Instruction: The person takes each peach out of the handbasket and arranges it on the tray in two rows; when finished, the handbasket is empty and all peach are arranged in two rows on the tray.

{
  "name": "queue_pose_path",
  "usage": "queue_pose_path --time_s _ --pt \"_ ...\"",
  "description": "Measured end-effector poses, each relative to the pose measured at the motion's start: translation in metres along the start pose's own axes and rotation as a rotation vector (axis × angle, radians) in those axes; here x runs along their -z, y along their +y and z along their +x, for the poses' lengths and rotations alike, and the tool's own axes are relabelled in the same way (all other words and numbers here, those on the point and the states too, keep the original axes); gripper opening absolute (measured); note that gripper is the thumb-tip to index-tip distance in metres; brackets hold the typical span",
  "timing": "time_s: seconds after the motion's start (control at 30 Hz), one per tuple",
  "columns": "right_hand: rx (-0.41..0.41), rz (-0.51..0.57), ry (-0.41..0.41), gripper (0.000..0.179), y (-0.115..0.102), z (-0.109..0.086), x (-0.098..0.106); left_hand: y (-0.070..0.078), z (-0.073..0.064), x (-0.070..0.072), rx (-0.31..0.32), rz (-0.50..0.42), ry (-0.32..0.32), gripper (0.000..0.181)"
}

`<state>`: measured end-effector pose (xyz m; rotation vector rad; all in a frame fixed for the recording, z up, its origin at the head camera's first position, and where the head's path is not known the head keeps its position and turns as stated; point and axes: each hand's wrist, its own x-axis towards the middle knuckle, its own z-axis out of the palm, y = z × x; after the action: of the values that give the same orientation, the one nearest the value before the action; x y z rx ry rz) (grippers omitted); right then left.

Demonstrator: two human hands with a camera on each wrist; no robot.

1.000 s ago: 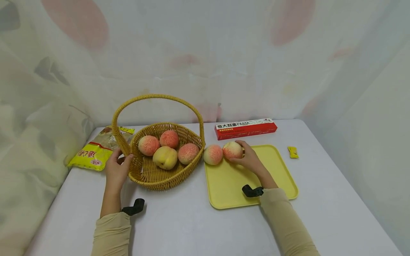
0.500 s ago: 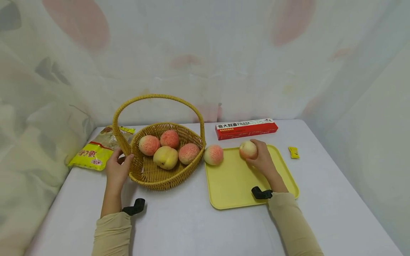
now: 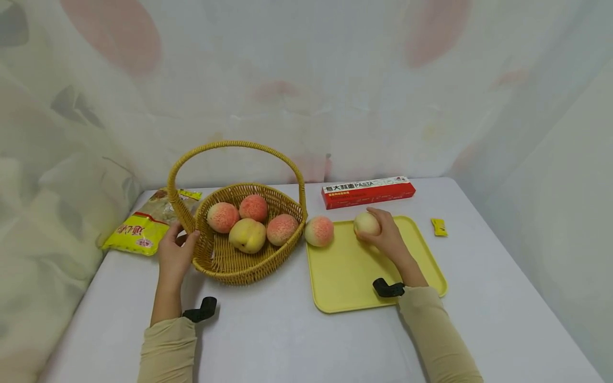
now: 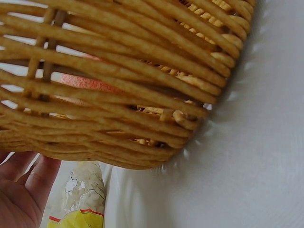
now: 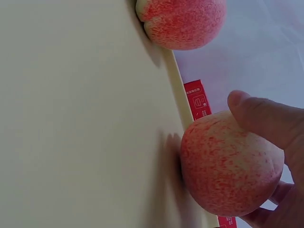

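My left hand (image 3: pixel 174 252) grips the left end of a wicker basket (image 3: pixel 249 275), thumb against the base of its arched handle. Inside the basket lie several peaches, among them a yellow one (image 3: pixel 247 235) and a pink one (image 3: pixel 282 230). To the right, my right hand (image 3: pixel 389 239) holds a peach (image 3: pixel 366 224) between thumb and fingers over the far part of a yellow tray (image 3: pixel 345 276). Its blushed side faces the camera in the right wrist view. Another pink-and-white peach (image 3: pixel 319 231) sits at the tray's far left corner, beside the basket.
Behind the tray lies a red and white pasta box (image 3: pixel 369 192). A small yellow packet (image 3: pixel 438 227) is on the table right of the tray. Left of the basket is a yellow-ended, partly clear food bag (image 3: pixel 143 223). Curtains hang behind and at both sides.
My right hand has carried its peach rightward, away from the corner peach, then slightly back left. The peach has turned, so its pale side faces the head camera. My left hand stays put.
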<state>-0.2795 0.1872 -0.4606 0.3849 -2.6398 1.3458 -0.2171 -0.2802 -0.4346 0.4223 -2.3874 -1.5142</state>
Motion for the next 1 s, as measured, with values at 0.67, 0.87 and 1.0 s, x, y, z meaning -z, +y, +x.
queue_pose_path --time_s 0.67,0.87,1.0 --pt "0.077 0.067 0.09 0.064 -0.03 0.002 0.001 0.0 0.001 0.002 -0.052 -0.014 0.013 0.046" --pt "0.137 0.228 0.091 0.058 -0.071 0.001 -0.01 0.0 0.002 0.002 -0.041 -0.003 0.02 0.045" --pt "0.206 0.346 0.047 0.054 -0.11 -0.006 -0.024 -0.003 0.002 0.0 -0.048 0.002 0.015 0.044"
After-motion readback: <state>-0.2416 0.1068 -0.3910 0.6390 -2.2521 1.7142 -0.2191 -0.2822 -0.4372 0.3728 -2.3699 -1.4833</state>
